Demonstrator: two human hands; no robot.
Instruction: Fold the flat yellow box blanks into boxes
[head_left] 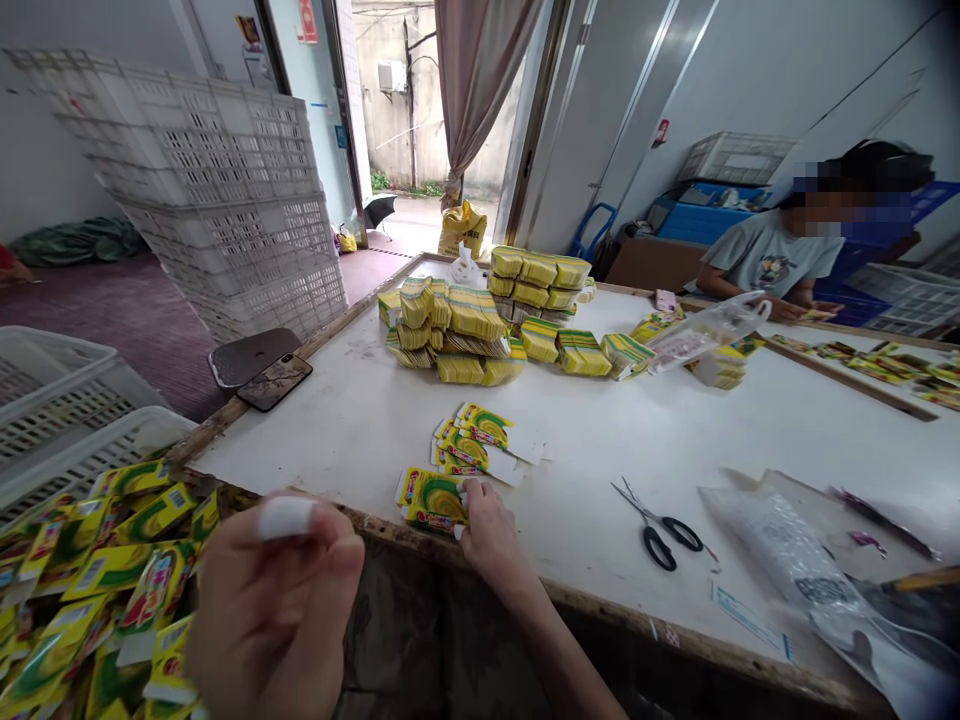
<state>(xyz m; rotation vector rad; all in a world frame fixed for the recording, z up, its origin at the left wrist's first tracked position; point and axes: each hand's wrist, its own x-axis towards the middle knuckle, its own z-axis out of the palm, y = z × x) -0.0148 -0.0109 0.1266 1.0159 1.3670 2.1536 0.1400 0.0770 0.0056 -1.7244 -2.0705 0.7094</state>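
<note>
My right hand grips a small yellow-and-green carton at its right end, at the table's front edge. Just behind it, several similar flattened cartons lie overlapped, their white flaps pointing right. My left hand hangs in front of the table edge, somewhat blurred, with its fingers curled in and a white wrap around one finger. Nothing shows between those fingers. Below and left of it, a heap of yellow cartons fills the lower left corner.
Stacked bundles of flat cartons stand at the table's back. Scissors lie open-bladed to the right, near a clear plastic bag. A phone rests at the left edge. White crates tower behind. Another person sits at the far right.
</note>
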